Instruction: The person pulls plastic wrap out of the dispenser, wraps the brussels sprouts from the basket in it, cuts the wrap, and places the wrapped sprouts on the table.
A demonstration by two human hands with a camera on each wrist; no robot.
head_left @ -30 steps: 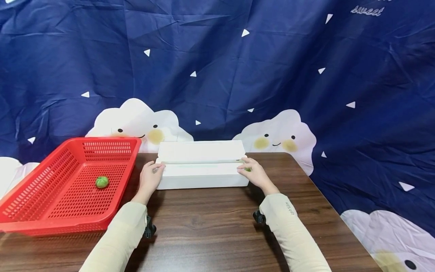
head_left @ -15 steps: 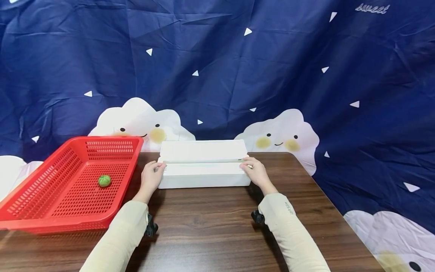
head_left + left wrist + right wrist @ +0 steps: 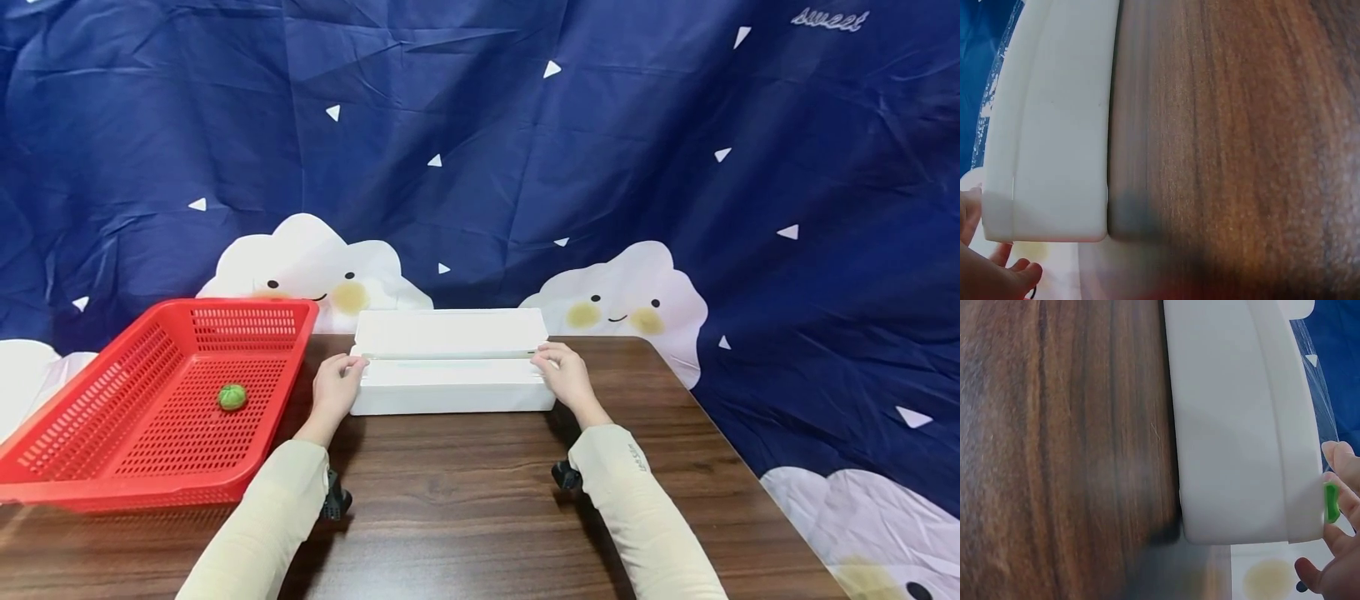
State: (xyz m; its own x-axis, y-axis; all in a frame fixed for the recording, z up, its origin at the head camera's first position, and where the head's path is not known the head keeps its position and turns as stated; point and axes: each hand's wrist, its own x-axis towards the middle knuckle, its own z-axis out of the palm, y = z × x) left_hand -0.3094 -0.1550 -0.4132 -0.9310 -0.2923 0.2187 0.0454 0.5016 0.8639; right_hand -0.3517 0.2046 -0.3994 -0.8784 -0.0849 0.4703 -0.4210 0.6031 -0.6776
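Observation:
A long white box point(image 3: 450, 396) with its lid point(image 3: 450, 333) raised at the back lies on the brown table. At its left end, the left hand point(image 3: 336, 387) grips the top corner with bent thumb and fingers; in the left wrist view part of that hand point(image 3: 997, 275) shows behind the box's end. The right hand point(image 3: 566, 379) holds the right top corner in the same way. In the right wrist view, a small green piece point(image 3: 1332, 502) sits by the right fingers at the box's edge. What lies inside the box is hidden.
To the left stands a red perforated basket point(image 3: 258, 446) with a small green round object point(image 3: 232, 397) in it. A dark blue cloth point(image 3: 480, 125) printed with clouds hangs behind the wooden table point(image 3: 450, 517).
The right fingers have shifted slightly on the box's right corner, and the green there no longer shows in the head view. The view has drifted a little; the left hand stays put.

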